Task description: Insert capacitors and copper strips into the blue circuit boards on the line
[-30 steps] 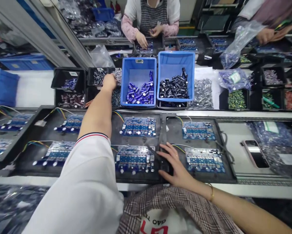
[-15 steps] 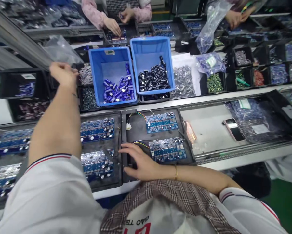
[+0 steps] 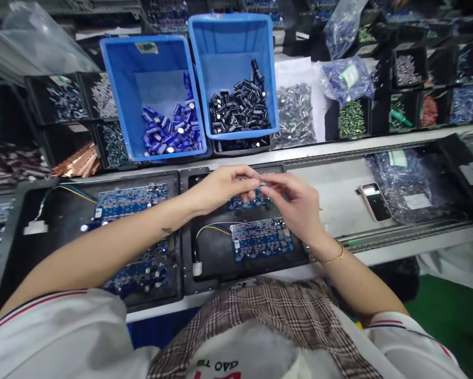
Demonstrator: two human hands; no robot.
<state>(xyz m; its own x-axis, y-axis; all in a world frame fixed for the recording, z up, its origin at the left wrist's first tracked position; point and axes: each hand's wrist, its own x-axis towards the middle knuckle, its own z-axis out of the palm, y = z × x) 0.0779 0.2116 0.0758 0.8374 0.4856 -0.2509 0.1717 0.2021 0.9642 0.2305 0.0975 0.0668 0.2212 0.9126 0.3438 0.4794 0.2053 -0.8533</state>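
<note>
My left hand (image 3: 224, 189) reaches in over the right-hand black tray (image 3: 216, 258), its fingertips pinched together. My right hand (image 3: 297, 202) meets it from the other side, also with closed fingertips. Something tiny sits between the touching fingers, too small to make out. Just beneath them lies the upper blue circuit board (image 3: 240, 202), mostly covered by my hands. Nearer to me in the same tray is a second circuit board (image 3: 262, 239); coloured wires run from it to a white connector (image 3: 197, 268).
Behind the trays stand a blue bin of blue capacitors (image 3: 171, 131) and another of black capacitors (image 3: 242, 108). Small black parts boxes flank them, one holding copper-coloured strips (image 3: 78, 160). A phone (image 3: 374, 201) rests on the right. Another tray of boards (image 3: 131, 197) lies left.
My left hand has come back from the parts boxes at the far left to above the upper board. My right hand has risen from the tray's left side to meet it, fingers now closed.
</note>
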